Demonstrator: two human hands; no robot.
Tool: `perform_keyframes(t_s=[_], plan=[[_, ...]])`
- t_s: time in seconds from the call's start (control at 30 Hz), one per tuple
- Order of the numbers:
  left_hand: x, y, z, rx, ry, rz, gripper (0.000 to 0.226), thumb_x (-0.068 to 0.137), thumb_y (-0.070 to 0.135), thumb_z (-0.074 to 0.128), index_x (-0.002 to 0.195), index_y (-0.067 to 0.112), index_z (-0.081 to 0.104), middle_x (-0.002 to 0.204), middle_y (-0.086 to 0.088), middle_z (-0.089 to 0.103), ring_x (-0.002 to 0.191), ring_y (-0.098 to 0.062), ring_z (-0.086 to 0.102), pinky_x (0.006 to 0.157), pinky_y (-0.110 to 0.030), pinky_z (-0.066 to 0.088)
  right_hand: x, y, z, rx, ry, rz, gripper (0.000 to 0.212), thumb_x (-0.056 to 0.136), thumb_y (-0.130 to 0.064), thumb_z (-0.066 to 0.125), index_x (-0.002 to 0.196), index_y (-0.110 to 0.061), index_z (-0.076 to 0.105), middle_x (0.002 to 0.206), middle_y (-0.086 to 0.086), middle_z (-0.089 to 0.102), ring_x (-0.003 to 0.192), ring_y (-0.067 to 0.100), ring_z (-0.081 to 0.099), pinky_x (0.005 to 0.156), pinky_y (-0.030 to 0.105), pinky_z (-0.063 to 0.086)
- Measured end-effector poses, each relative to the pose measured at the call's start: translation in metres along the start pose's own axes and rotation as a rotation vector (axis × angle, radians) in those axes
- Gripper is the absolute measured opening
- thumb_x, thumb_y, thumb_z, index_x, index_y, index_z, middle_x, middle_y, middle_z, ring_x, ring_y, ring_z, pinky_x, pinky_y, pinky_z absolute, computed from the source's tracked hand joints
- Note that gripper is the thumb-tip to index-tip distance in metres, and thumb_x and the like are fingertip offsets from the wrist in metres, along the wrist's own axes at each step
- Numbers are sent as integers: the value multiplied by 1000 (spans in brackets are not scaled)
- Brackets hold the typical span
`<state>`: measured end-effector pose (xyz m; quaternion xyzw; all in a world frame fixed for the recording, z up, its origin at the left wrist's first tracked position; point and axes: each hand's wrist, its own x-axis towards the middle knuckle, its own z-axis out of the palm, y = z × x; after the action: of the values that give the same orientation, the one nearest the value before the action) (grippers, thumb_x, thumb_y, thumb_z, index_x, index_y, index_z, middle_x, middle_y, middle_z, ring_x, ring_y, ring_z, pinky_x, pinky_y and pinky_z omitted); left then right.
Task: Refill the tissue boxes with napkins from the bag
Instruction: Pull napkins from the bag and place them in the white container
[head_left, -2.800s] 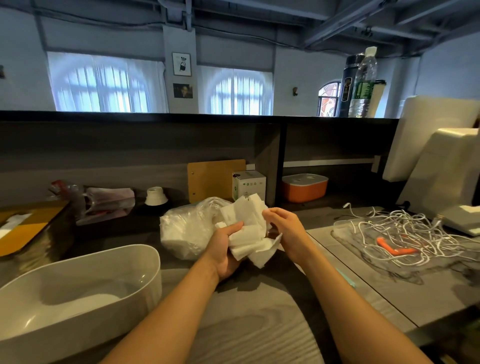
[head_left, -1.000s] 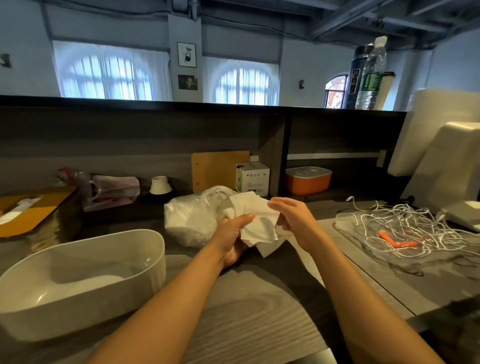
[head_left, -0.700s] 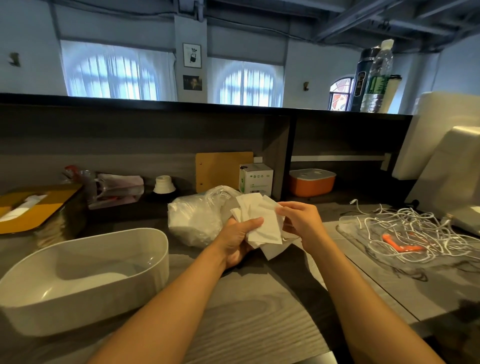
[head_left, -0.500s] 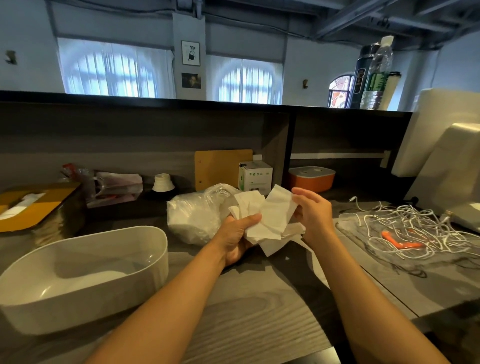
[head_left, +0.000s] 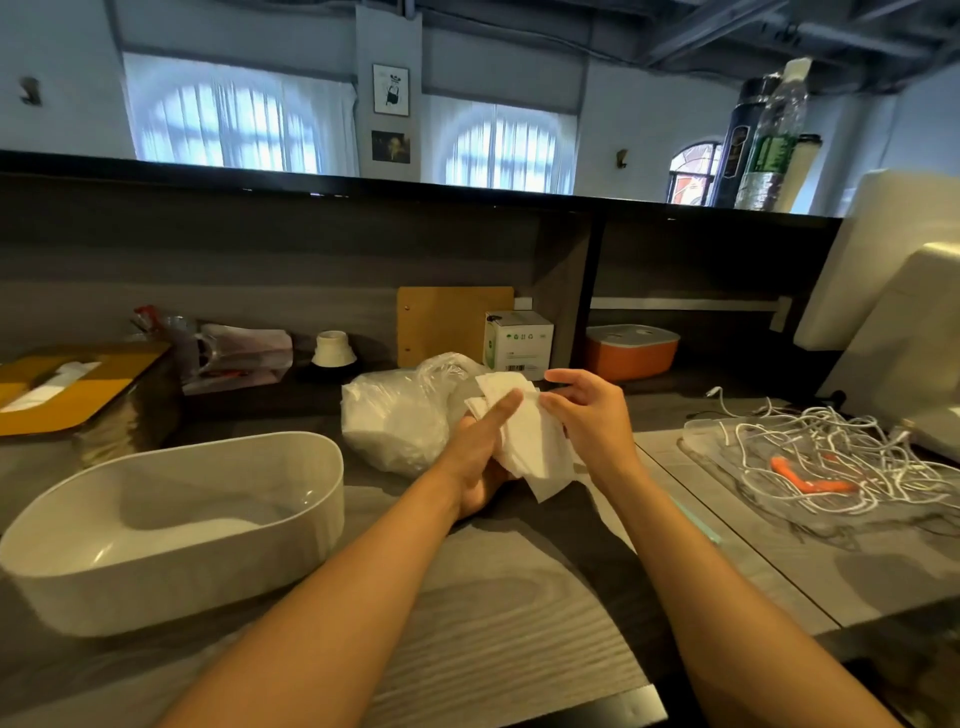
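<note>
Seen from the head camera, a person at a grey wood-grain counter (head_left: 493, 623) holds a loose stack of white napkins (head_left: 530, 441) above the worktop. The left hand (head_left: 480, 457) cradles the stack from below and the side, its thumb laid straight across the top sheet, pinning it. The right hand (head_left: 587, 415) touches the stack's right edge with fingers spread and loosely bent; whether it actually pinches a sheet cannot be told. Just behind the hands lies a crumpled clear plastic bag (head_left: 400, 415) with more white napkins showing through it. To the left on the counter sits an open white oval tissue box (head_left: 171, 525), well apart from the napkins. Farther left rests a yellow-topped box (head_left: 67, 384) with a white sheet lying on its lid. Against the back panel stand a small white carton (head_left: 519, 343) and an orange container with a white lid (head_left: 631, 351). At right, a clear tray (head_left: 831, 467) holds tangled white cables.
</note>
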<state>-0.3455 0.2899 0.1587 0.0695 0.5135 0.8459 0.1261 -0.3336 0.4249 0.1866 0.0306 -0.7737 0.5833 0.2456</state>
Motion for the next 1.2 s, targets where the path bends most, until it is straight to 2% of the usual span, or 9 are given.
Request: perform_keyframes(t_s=[0.2,0.3,0.37,0.5,0.63,0.87,0.97,1.13,1.2], plan=[[5,-8,-2,45,70,129,46,89,5,69,132,14,56,118,-10,70,111,-28,66,93,-48,56,2,1,0,4,50,70,42,93,-25,65,133,-16,56,113,-3,62,98,8,59,85,26,50],[6,-7,-2,49,160,195,44,90,11,69,132,15,56,117,-8,70,107,-26,68,88,-47,58,-1,-4,1,-25,-114,227,39,94,-30,63,130,-13,58,115,4,63,104,20,59,90,36,50],[5,-7,0,88,179,216,40,93,21,67,131,17,56,113,-5,71,101,-23,70,83,-42,60,-5,-5,3,-72,-199,248,30,93,-28,65,121,-16,64,107,1,65,97,16,59,78,31,51],[3,-4,2,41,189,127,36,100,44,50,130,24,54,114,-7,72,100,-25,71,85,-46,59,-4,-2,-1,-91,-116,89,10,91,-22,68,99,-17,68,93,-2,67,90,15,63,68,28,53],[-1,1,2,-57,193,43,28,105,38,43,125,23,56,109,-8,71,96,-26,70,78,-41,59,-3,2,-1,-128,-65,4,8,94,-19,62,102,-19,66,90,-9,64,86,7,61,65,21,48],[-3,5,4,-168,189,-33,25,105,35,43,118,20,57,105,-11,71,90,-28,69,75,-43,59,-2,-7,-14,340,143,112,4,95,-18,61,94,-21,64,101,-1,66,97,17,63,75,29,55],[-2,7,1,-221,153,-39,38,103,46,43,121,18,60,109,-13,72,98,-31,69,80,-45,59,-3,-14,-19,612,40,165,12,96,-16,59,107,-19,63,107,1,64,99,21,64,77,33,59],[-4,6,2,-251,146,-19,47,99,56,43,116,18,64,106,-15,73,101,-34,68,85,-48,56,-10,-14,-3,267,-154,193,17,99,-15,52,112,-16,63,105,3,66,100,25,64,71,32,55],[-6,5,2,-247,138,-18,47,97,58,43,115,19,63,109,-14,72,103,-33,67,84,-46,56,-10,-10,8,82,-204,207,27,98,-17,55,125,-17,58,107,-6,60,102,17,57,70,25,48]])
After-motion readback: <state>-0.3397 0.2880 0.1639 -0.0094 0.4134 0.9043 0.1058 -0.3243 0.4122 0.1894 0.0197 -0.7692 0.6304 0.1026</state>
